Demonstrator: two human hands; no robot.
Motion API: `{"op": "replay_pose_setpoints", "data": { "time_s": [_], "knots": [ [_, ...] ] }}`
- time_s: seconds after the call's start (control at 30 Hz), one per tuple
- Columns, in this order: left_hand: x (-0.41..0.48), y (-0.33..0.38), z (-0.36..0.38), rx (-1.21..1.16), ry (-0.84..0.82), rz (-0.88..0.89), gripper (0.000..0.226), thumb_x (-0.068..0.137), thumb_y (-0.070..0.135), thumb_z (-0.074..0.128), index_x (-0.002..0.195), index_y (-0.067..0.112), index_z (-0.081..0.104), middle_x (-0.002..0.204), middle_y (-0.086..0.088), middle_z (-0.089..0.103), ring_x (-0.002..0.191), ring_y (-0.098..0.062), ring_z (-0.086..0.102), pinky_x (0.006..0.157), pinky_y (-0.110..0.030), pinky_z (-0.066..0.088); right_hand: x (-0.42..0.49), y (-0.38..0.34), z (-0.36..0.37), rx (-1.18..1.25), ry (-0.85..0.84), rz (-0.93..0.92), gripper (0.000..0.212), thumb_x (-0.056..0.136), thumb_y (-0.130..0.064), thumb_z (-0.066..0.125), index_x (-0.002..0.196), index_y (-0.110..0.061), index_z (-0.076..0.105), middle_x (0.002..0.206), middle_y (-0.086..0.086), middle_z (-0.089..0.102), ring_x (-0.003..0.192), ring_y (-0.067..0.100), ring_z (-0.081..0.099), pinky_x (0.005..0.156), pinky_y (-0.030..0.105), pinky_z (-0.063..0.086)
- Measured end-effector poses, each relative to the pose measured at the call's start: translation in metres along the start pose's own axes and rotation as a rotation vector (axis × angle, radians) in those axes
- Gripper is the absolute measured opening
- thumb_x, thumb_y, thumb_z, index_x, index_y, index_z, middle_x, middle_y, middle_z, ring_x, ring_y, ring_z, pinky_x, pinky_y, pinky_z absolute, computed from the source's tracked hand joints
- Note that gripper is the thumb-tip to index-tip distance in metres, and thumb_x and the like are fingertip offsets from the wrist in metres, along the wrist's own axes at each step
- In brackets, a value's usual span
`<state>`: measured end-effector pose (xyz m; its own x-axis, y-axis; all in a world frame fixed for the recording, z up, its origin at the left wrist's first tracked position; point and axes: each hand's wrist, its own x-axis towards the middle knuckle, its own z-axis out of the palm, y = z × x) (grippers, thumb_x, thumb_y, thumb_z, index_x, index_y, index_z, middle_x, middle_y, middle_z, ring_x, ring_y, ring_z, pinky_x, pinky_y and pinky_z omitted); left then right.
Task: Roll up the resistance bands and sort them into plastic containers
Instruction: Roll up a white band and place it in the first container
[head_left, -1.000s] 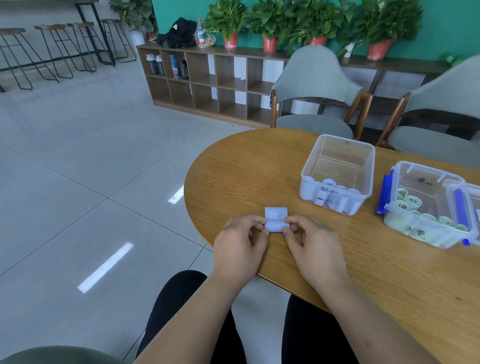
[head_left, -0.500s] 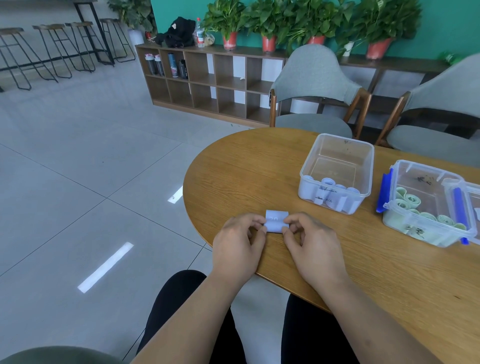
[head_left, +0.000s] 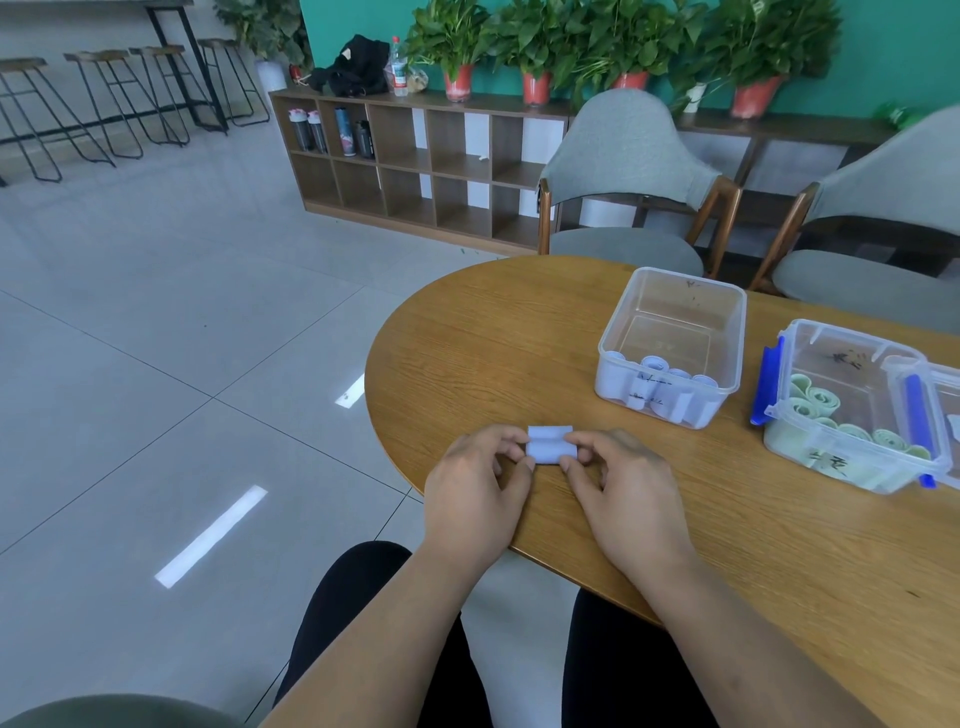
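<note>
At lower centre, the left hand (head_left: 475, 491) and right hand (head_left: 626, 493) pinch a pale blue resistance band (head_left: 549, 444) (mostly rolled) on the wooden table (head_left: 493, 343). A clear container (head_left: 672, 345) of blue rolls sits right of centre.

Band (head_left: 549, 444) on table (head_left: 493, 332) — containers (head_left: 670, 345) behind, rightward.

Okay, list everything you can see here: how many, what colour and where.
band: 1, pale blue, partly rolled, near table edge.
open container: 1, clear, on table, right of band.
blue rolls: at least four, inside open container.
clipped container: 1, clear with blue clips, farther right.
green rolls: several, inside clipped container.
table: 1, wooden.
chairs: 2, grey, behind table.
shelf unit: 1, brown, by green wall.
potted plants: several, green, atop shelf unit.
stools: 4, dark frames, far left.
left hand, right hand: both pinch the band.
</note>
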<state>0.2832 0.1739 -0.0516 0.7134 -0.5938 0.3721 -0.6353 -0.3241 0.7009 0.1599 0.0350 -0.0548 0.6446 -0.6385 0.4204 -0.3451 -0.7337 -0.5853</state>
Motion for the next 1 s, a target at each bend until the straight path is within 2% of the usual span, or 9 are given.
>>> {"op": "replay_pose_setpoints", "data": {
  "time_s": [0.23, 0.5, 0.63, 0.77, 1.0],
  "knots": [
    [-0.0003, -0.0004, 0.0011, 0.026, 0.015, 0.003, 0.014, 0.093, 0.036, 0.074, 0.107, 0.039, 0.069, 0.092, 0.028, 0.068, 0.089, -0.002, 0.057, 0.069, -0.008, 0.038, -0.0013, -0.0057, -0.0034, 0.004, 0.038, 0.023, 0.018, 0.093, -0.034, 0.076, 0.110, -0.035, 0.070, 0.088, -0.019, 0.063, 0.068, 0.001, 0.054, 0.064, 0.034, 0.054],
    [-0.0009, -0.0005, 0.0008, -0.008, 0.024, 0.020, 0.021, 0.090, 0.036, 0.079, 0.109, 0.041, 0.072, 0.095, 0.027, 0.069, 0.088, -0.007, 0.060, 0.072, -0.017, 0.048, -0.0010, -0.0017, -0.0037, 0.035, 0.028, 0.012, 0.029, 0.087, -0.029, 0.084, 0.115, -0.031, 0.076, 0.089, -0.019, 0.066, 0.068, -0.001, 0.053, 0.069, 0.036, 0.057],
    [-0.0007, -0.0012, 0.0006, -0.016, 0.030, 0.025, 0.023, 0.088, 0.034, 0.080, 0.110, 0.040, 0.073, 0.095, 0.027, 0.070, 0.086, -0.008, 0.061, 0.072, -0.018, 0.049, -0.0012, -0.0015, -0.0046, 0.037, 0.023, 0.006, 0.028, 0.085, -0.026, 0.085, 0.111, -0.029, 0.077, 0.087, -0.017, 0.066, 0.064, 0.003, 0.056, 0.067, 0.036, 0.056],
    [-0.0010, -0.0018, 0.0012, -0.037, 0.027, -0.003, 0.023, 0.088, 0.031, 0.082, 0.108, 0.038, 0.073, 0.094, 0.027, 0.070, 0.086, -0.008, 0.062, 0.073, -0.016, 0.048, -0.0006, -0.0012, -0.0037, 0.023, 0.013, 0.007, 0.026, 0.088, -0.028, 0.082, 0.113, -0.032, 0.076, 0.088, -0.019, 0.064, 0.061, 0.006, 0.057, 0.068, 0.037, 0.056],
    [-0.0006, 0.0004, 0.0017, 0.023, 0.034, 0.038, 0.023, 0.089, 0.039, 0.078, 0.111, 0.041, 0.071, 0.096, 0.026, 0.066, 0.088, -0.006, 0.058, 0.070, -0.015, 0.047, -0.0010, -0.0056, -0.0025, -0.049, -0.002, 0.007, 0.022, 0.096, -0.033, 0.073, 0.118, -0.031, 0.073, 0.092, -0.016, 0.058, 0.072, 0.007, 0.057, 0.063, 0.038, 0.055]
  ]
}}
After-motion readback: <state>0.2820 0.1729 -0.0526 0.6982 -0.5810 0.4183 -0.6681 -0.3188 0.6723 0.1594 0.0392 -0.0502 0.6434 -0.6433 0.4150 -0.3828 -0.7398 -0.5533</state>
